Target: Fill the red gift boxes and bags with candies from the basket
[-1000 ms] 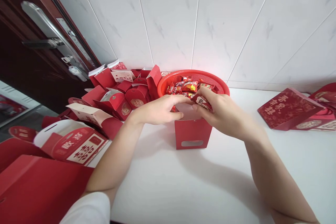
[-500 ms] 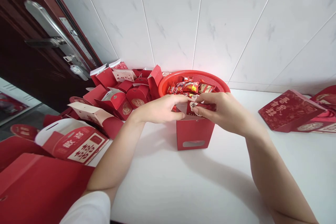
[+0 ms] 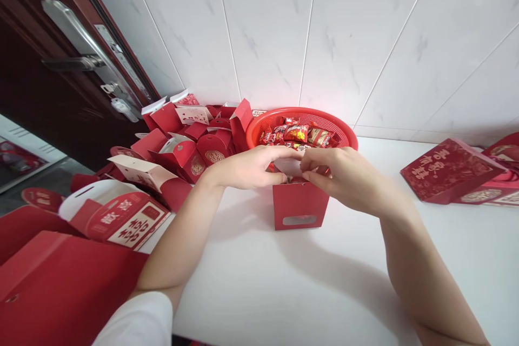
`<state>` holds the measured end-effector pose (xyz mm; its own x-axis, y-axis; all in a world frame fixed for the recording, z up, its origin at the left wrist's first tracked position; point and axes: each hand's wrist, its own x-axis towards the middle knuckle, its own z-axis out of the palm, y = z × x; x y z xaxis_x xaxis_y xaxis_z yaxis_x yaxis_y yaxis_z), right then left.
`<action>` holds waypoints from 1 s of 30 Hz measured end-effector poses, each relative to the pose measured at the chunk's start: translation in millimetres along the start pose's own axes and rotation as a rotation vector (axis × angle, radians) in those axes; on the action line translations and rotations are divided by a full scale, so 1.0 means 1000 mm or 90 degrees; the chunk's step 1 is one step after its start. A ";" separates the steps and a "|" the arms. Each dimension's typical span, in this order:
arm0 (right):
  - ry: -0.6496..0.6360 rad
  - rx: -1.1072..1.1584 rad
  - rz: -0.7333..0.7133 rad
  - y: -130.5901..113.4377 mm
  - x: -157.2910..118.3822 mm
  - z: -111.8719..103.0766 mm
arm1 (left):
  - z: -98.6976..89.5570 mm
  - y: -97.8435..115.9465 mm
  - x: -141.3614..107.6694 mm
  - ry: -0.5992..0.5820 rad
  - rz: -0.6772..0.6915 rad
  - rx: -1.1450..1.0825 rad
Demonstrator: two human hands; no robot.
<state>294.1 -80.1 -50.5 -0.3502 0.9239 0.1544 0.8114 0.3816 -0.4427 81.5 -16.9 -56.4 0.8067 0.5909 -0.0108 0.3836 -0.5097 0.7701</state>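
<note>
A small red paper gift box stands upright on the white table, its top open and a slot-shaped window low on its front. My left hand grips the box's left top edge, thumb in front and fingers behind. At the right side of the opening, my right hand has its fingers curled together; whatever they pinch is hidden. Small wrapped things show faintly inside the mouth, between the hands. Just behind the box, a red plastic basket holds several wrapped candies.
Many red gift boxes are heaped on the left, with a larger one nearer my left arm. More red boxes sit at the right. A tiled wall closes the back, and a dark door stands at left.
The red-and-white packet that my right hand held above the box no longer shows. My right fingers have curled in at the opening. My left hand stays on the box.
</note>
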 end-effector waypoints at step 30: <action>0.029 0.302 -0.120 0.030 -0.001 -0.023 | -0.042 -0.008 -0.025 0.342 0.076 -0.233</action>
<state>329.4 -69.3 -43.7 -0.4400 0.8449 0.3042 0.4310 0.4959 -0.7539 39.3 -1.5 -36.0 0.4608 0.8219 0.3350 0.0513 -0.4015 0.9144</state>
